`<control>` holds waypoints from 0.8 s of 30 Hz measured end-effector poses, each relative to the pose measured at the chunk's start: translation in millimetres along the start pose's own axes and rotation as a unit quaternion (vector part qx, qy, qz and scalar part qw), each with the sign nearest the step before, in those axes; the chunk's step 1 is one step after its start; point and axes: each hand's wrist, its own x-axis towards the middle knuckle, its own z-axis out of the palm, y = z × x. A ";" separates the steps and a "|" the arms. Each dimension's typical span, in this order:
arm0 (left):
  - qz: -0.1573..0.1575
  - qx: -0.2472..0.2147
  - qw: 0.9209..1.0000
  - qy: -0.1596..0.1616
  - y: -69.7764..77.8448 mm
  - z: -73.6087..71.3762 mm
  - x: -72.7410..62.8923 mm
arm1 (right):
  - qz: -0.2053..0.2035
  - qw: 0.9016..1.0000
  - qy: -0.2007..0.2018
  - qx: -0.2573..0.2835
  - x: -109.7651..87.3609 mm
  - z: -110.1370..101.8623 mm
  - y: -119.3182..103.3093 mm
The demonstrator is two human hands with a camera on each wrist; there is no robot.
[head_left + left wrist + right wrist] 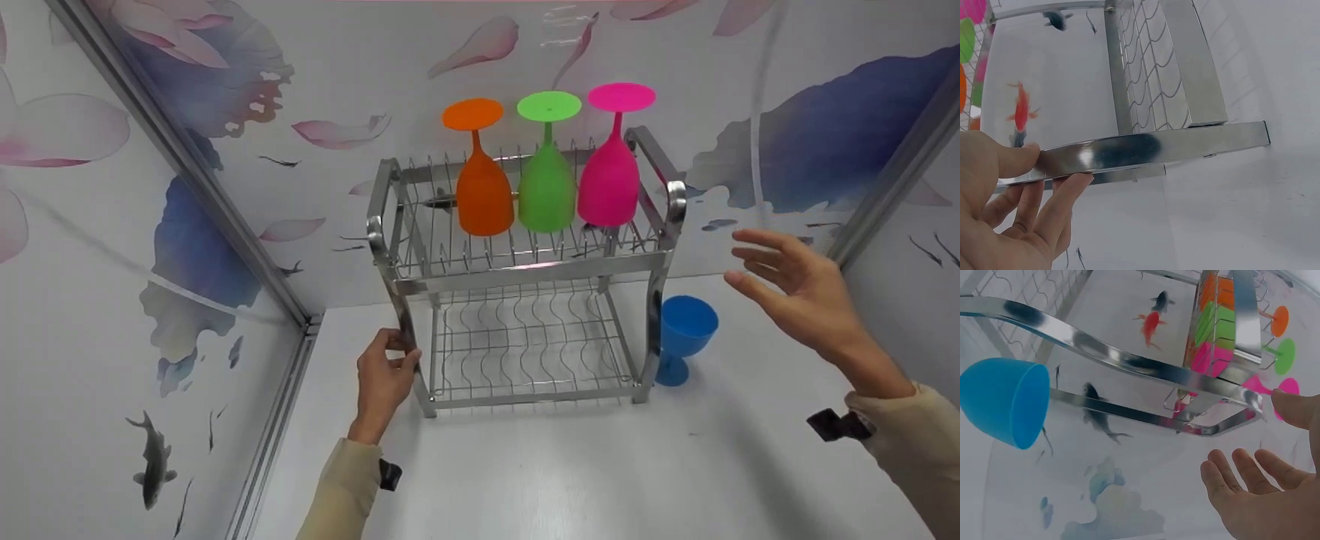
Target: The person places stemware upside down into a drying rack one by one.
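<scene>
A two-tier metal dish rack stands on the white table. Its left front post is pinched by my left hand, thumb on one side and fingers on the other, as the left wrist view shows. My right hand is in the air to the right of the rack, fingers spread and holding nothing. On the upper tier an orange goblet, a green goblet and a pink goblet sit upside down in a row. A blue goblet stands upright beside the rack's right front leg, below my right hand.
Walls printed with lotus petals and fish enclose the table at the back and sides. A metal frame strip runs along the foot of the left wall. The rack's lower wire tier holds no goblets.
</scene>
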 end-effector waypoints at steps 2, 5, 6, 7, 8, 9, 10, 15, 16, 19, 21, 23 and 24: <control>-0.003 0.006 1.000 0.001 -0.1 -0.3 -2.0 | 0.020 1.000 -0.003 0.003 -7.6 2.5 15.5; -0.013 0.015 1.000 0.003 0.1 -1.1 -5.0 | 0.044 0.999 0.000 0.004 -18.7 8.5 40.4; -0.013 0.016 1.000 0.004 0.2 -1.1 -5.5 | 0.050 0.999 0.004 0.003 -22.2 10.5 49.2; -0.013 0.017 1.000 0.003 0.2 -0.9 -5.7 | 0.057 0.998 0.008 0.002 -25.6 12.5 58.0; -0.014 0.017 1.000 0.002 0.4 -0.7 -5.9 | 0.063 0.998 0.012 0.001 -29.3 14.6 66.6; -0.015 0.017 1.000 0.002 0.4 -0.4 -6.1 | 0.070 0.997 0.016 0.001 -33.2 16.5 74.3; -0.016 0.017 1.000 0.000 0.6 0.0 -6.1 | 0.076 0.997 0.018 0.001 -37.3 18.6 81.9; -0.022 0.023 1.000 -0.001 2.0 2.3 -5.5 | 0.107 0.994 0.024 -0.004 -56.7 34.4 112.7; -0.022 0.023 0.999 -0.002 2.5 2.7 -5.1 | 0.113 0.993 0.025 -0.006 -59.8 37.9 117.7; -0.017 0.023 1.000 -0.001 2.3 4.3 -3.5 | 0.133 0.991 0.023 -0.004 -67.0 47.9 131.2; -0.011 0.024 1.000 0.001 2.3 5.0 -2.5 | 0.145 0.989 0.023 0.006 -70.5 54.4 138.2; -0.008 0.026 1.000 0.003 1.9 5.6 -1.4 | 0.154 0.987 0.024 0.025 -74.0 61.7 145.2; -0.006 0.026 1.000 0.003 1.9 5.6 -1.1 | 0.160 0.986 0.022 0.037 -75.6 65.5 148.7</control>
